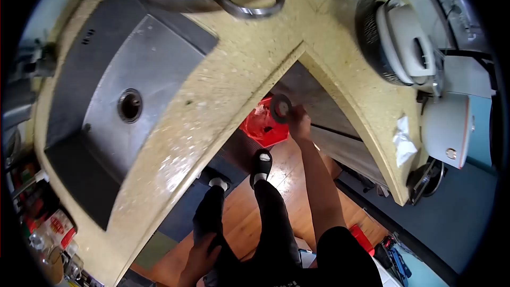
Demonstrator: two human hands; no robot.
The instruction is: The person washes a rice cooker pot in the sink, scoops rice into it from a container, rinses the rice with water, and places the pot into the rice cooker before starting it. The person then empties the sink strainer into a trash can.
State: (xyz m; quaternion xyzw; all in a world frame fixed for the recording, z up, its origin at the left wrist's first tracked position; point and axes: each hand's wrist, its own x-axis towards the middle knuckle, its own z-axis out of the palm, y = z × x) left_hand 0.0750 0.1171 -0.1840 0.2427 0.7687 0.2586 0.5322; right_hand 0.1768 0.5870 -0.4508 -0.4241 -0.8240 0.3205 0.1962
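Note:
My right hand [299, 122] reaches down and grips a round sink strainer [280, 108] with a dark rim and a lighter middle. The strainer is tilted over the red bin [275, 139], which stands on the floor under the corner of the counter. Inside the bin lies crumpled red plastic. Low in the view, my left hand [203, 258] is beside my left thigh, fingers apart and holding nothing.
On the left, the metal sink [159, 64] has an uncovered drain hole [130, 106]. A large pan [249, 5] stands on the speckled counter [255, 48] at the back. To the right are a white-lidded appliance [406, 40], a crumpled tissue [404, 141] and a white rice cooker [447, 130].

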